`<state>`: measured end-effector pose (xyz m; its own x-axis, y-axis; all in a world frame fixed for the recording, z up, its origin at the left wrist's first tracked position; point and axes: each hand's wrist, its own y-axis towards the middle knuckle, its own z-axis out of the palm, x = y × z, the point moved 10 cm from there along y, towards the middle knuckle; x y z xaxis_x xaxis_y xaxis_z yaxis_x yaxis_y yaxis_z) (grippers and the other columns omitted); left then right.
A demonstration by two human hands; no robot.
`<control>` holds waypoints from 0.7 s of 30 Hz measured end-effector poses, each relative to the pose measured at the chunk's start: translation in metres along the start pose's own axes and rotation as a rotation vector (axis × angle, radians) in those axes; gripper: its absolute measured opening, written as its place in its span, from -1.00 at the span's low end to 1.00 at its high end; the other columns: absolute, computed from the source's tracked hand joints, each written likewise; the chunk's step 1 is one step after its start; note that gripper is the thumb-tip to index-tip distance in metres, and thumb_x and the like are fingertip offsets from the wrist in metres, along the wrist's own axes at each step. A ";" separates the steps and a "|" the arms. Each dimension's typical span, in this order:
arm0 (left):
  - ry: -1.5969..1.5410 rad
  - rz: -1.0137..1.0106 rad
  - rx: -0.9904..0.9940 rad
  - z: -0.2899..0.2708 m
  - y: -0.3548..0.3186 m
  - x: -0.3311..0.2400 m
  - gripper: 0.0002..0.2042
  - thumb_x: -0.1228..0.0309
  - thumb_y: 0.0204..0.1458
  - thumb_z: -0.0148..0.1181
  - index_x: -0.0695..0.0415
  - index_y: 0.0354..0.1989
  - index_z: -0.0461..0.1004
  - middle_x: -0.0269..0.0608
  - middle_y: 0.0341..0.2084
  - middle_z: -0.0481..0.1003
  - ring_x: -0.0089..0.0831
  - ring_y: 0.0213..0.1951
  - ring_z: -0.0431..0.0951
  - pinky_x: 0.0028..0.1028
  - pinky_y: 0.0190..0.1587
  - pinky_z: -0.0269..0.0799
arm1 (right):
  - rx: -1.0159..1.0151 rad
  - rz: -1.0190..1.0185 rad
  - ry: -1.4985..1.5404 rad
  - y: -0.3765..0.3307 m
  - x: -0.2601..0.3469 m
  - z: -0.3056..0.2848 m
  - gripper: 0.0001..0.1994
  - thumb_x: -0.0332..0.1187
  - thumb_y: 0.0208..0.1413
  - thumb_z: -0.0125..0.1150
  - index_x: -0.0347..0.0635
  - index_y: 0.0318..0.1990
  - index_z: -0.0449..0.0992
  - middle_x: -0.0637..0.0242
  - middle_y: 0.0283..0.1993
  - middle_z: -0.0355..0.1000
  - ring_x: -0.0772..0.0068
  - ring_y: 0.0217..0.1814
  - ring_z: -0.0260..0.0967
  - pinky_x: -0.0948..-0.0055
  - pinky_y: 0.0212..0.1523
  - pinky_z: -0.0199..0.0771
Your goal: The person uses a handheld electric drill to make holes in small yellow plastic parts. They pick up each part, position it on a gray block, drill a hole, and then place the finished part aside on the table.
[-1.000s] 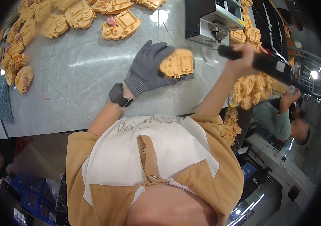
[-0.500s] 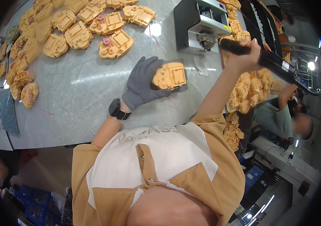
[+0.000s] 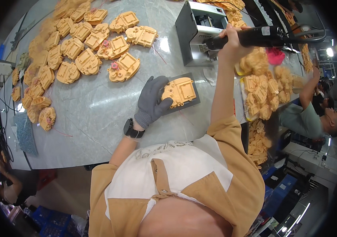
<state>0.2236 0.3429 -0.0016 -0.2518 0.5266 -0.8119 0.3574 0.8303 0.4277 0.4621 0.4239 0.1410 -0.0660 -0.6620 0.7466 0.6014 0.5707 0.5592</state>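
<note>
My left hand [image 3: 152,98], in a grey glove, grips the left end of a yellow-orange plastic housing [image 3: 180,91]. The housing lies on a dark flat block [image 3: 193,102] on the grey table, its moulded recesses facing up. In my bare right hand [image 3: 233,41] is a black electric screwdriver [image 3: 261,36], held nearly level, with a cable at its rear end. Its front end is at the face of a black and silver box-shaped machine, probably a screw feeder [image 3: 188,35]. The screwdriver's tip is hard to make out against the machine.
Many similar housings [image 3: 87,61] cover the table's far left, some with a pink-red part. More are piled in trays [image 3: 257,93] at the right. A bag of small bluish pieces [image 3: 25,133] lies at the left edge. A co-worker [image 3: 302,118] sits at the right.
My right hand has brought the screwdriver leftward to the machine's face. My left hand still holds the housing on the block. The whole view has shifted somewhat.
</note>
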 end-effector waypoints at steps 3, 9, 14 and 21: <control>0.015 -0.013 0.001 0.001 0.000 0.000 -0.43 0.01 -0.04 0.06 0.17 0.05 0.25 -0.03 -0.05 0.36 -0.06 0.01 0.33 -0.07 0.20 0.06 | -0.037 -0.002 0.015 0.003 0.001 -0.003 -0.71 -0.63 -0.16 0.14 -0.29 -0.28 0.18 0.27 -0.68 0.34 0.52 -0.72 0.26 0.56 -0.54 0.33; 0.003 -0.031 0.014 0.002 0.001 0.000 -0.43 0.02 -0.05 0.09 0.17 0.04 0.26 -0.04 -0.06 0.36 -0.07 0.01 0.33 -0.05 0.20 0.06 | -0.068 -0.032 0.028 0.010 0.004 -0.006 -0.72 -0.66 -0.17 0.15 -0.28 -0.33 0.18 0.26 -0.67 0.33 0.52 -0.72 0.26 0.55 -0.59 0.35; 0.012 -0.039 0.008 0.001 0.001 0.001 -0.42 0.01 -0.07 0.11 0.16 0.05 0.25 -0.03 -0.08 0.36 -0.07 0.00 0.34 -0.04 0.20 0.05 | -0.076 -0.026 0.043 0.011 0.007 -0.005 -0.73 -0.68 -0.18 0.15 -0.27 -0.36 0.20 0.26 -0.68 0.33 0.52 -0.73 0.25 0.54 -0.60 0.36; 0.033 -0.041 0.039 0.003 0.001 0.001 -0.37 0.02 -0.08 0.10 0.23 0.07 0.21 0.02 -0.07 0.38 -0.07 0.01 0.36 -0.08 0.25 -0.02 | -0.070 -0.022 0.022 0.013 0.008 -0.006 -0.76 -0.67 -0.19 0.17 -0.31 -0.38 0.24 0.28 -0.67 0.33 0.53 -0.73 0.26 0.54 -0.61 0.36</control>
<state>0.2266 0.3437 -0.0031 -0.2962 0.4984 -0.8148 0.3808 0.8440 0.3778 0.4736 0.4230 0.1522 -0.0631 -0.6851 0.7257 0.6541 0.5208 0.5485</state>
